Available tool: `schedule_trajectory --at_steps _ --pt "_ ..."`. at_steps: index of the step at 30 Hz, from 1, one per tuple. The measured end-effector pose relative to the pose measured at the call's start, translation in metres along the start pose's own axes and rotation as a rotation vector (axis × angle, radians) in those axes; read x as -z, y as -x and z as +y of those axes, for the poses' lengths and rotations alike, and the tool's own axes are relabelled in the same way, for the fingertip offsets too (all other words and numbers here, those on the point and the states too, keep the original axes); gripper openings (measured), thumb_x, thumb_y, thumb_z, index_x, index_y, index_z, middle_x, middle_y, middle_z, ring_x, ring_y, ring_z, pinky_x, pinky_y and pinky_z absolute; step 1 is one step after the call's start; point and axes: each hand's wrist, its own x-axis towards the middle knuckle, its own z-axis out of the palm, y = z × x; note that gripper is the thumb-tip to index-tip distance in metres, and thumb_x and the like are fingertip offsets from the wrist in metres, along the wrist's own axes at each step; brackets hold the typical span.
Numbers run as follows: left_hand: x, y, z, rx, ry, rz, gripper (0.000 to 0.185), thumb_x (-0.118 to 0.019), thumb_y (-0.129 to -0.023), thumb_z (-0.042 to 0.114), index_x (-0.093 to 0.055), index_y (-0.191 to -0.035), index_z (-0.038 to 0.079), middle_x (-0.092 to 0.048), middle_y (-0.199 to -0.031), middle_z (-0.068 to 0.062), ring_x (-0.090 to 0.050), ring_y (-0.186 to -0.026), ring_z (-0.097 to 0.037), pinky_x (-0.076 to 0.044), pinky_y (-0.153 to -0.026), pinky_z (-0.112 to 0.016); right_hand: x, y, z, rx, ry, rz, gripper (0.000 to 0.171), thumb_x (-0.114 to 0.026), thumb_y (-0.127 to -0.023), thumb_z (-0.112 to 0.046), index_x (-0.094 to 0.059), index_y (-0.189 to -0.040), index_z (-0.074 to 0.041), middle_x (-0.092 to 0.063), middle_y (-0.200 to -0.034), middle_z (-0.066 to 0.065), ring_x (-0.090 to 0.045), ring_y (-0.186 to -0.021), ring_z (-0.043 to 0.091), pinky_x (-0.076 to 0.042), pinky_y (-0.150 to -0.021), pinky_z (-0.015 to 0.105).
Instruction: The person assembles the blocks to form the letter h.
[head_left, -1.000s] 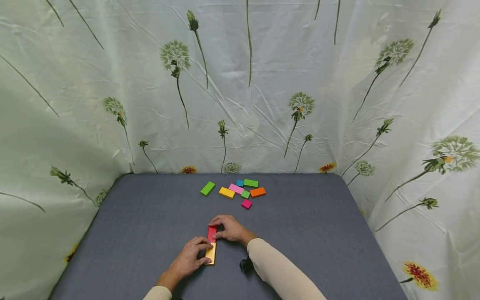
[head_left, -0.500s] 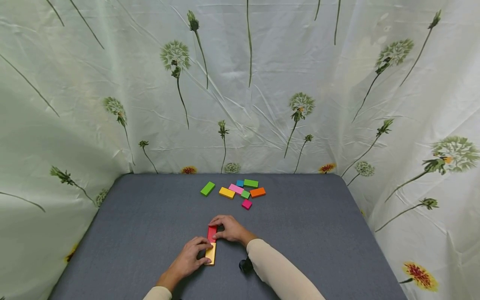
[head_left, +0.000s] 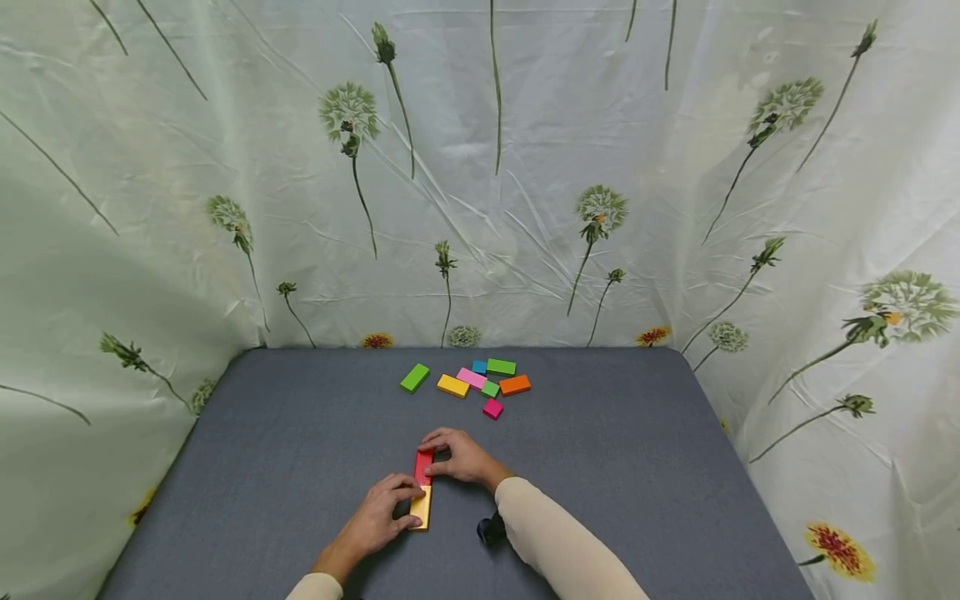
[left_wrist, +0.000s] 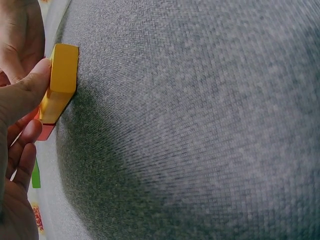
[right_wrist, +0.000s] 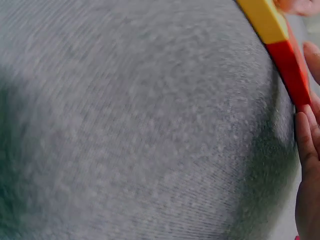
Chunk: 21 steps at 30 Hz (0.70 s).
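Two flat rectangular blocks, a yellow one and a red one, lie end to end on the dark grey table. My left hand holds the yellow block, its thumb at the near end and fingers by the far end. My right hand holds the red block, fingertips at its far end and thumb lower on it. In the right wrist view, the red block meets the yellow block with their long sides in line. The left wrist view has the thumb against the yellow block.
Farther back lie several loose blocks: a green one, a yellow-orange one, a pink one, an orange one, a magenta one and others. A floral curtain rises behind the grey table.
Both hands and the blocks stay where they were. Only a very slight shift of the head view shows.
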Motion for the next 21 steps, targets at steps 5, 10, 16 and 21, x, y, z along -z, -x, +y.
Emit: schedule_trajectory --at_steps 5,10,16,21 --pt "-0.003 0.0 0.0 -0.058 -0.015 0.056 0.032 -0.085 -0.068 0.017 -0.072 -0.094 0.005 -0.062 -0.099 0.001 -0.058 -0.091 -0.017 -0.05 -0.079 -0.037 0.004 0.006 0.005 -0.04 -0.122 0.055 0.034 -0.075 -0.085 -0.018 -0.069 -0.117 -0.01 -0.06 -0.119 0.0 -0.057 -0.109 0.012 -0.047 -0.095 0.028" --pt "-0.005 0.001 -0.001 -0.103 -0.035 0.106 0.033 -0.086 -0.066 0.016 -0.072 -0.094 0.005 -0.061 -0.098 0.001 -0.057 -0.09 -0.017 -0.049 -0.078 -0.037 0.011 0.012 0.008 -0.038 -0.176 0.079 0.033 -0.074 -0.085 -0.016 -0.069 -0.117 -0.008 -0.061 -0.12 0.004 -0.058 -0.109 0.017 -0.047 -0.095 0.031" --pt "-0.003 0.0 0.003 0.002 -0.039 0.037 0.043 -0.084 -0.07 0.017 -0.071 -0.108 0.004 -0.06 -0.111 -0.002 -0.055 -0.103 -0.022 -0.046 -0.088 -0.045 0.021 0.018 0.014 -0.061 -0.193 0.12 0.033 -0.074 -0.085 -0.016 -0.069 -0.116 -0.006 -0.063 -0.116 0.004 -0.06 -0.106 0.019 -0.048 -0.094 0.032" --pt "-0.001 0.0 0.008 0.057 -0.05 -0.017 0.049 -0.082 -0.073 0.019 -0.067 -0.116 0.002 -0.059 -0.122 -0.008 -0.054 -0.114 -0.029 -0.041 -0.092 -0.052 0.032 0.023 0.025 -0.055 -0.187 0.211 0.03 -0.074 -0.085 -0.015 -0.069 -0.112 -0.003 -0.065 -0.11 0.006 -0.061 -0.101 0.021 -0.05 -0.089 0.034"
